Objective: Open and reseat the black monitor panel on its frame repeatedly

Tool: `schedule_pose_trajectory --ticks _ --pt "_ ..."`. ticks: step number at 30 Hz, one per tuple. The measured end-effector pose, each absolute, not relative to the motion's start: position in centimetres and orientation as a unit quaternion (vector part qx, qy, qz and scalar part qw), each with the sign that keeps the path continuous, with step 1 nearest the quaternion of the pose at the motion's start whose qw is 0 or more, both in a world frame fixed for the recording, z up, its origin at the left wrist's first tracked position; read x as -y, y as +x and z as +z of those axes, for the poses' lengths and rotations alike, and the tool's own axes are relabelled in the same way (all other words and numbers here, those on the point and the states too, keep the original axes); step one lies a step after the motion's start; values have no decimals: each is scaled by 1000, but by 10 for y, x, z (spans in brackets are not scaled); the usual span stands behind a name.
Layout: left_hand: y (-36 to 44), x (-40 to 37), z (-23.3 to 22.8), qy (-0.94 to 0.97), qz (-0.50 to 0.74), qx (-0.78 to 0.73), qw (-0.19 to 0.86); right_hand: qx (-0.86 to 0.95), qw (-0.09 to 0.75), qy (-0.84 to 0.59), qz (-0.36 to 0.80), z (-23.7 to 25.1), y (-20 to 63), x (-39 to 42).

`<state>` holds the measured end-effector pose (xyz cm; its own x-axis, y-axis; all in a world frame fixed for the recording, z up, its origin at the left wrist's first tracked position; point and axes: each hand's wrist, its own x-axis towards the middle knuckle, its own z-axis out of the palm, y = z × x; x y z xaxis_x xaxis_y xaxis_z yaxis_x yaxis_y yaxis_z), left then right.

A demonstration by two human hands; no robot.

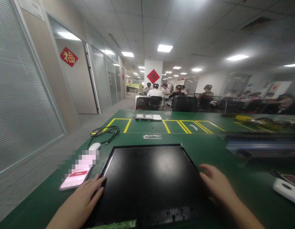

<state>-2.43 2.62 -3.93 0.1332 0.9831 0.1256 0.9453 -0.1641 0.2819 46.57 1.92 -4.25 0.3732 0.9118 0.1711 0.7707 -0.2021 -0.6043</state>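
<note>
Black panel (149, 178), flat on the green work table (209, 149) directly in front of the person, has a hand at each of its near side edges. Left hand (86, 194) lies open with fingers stretched along the panel's left edge, thumb tip touching the dark surface; nothing is clasped. Right hand (216, 184) rests open on the right edge, fingers curved loosely over the border, also closed around nothing (whether any fingertips hook under the rim is hidden).

Judging by this, the step in hand looks like squaring or steadying the panel by its sides, a placing or pre-lift hold, not a firm grasp. Any next move would call for both hands to act evenly, since the panel is broad and thin and a one-sided pull would skew it.

Just beside the left hand a phone (75, 179) lies face up, touching distance from the panel's corner. Farther off on the left sit a white mouse (94, 146) and a coiled black cable (106, 132). A white device (287, 190) lies well apart on the right. Seated people (155, 92) work at tables beyond.
</note>
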Motion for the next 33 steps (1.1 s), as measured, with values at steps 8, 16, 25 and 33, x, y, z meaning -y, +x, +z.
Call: schedule_pose_trajectory --ticks 8,16,25,33 --pt "-39 -37 -56 721 214 -652 96 560 271 -771 137 -62 466 -27" --pt "-34 -35 -37 618 376 -650 233 577 246 -767 134 -64 467 -27" --pt "-24 -32 -28 383 504 -641 435 585 231 -769 116 -64 465 -26" --pt "4 -22 -10 240 494 -606 575 582 223 -774 116 -63 465 -25"
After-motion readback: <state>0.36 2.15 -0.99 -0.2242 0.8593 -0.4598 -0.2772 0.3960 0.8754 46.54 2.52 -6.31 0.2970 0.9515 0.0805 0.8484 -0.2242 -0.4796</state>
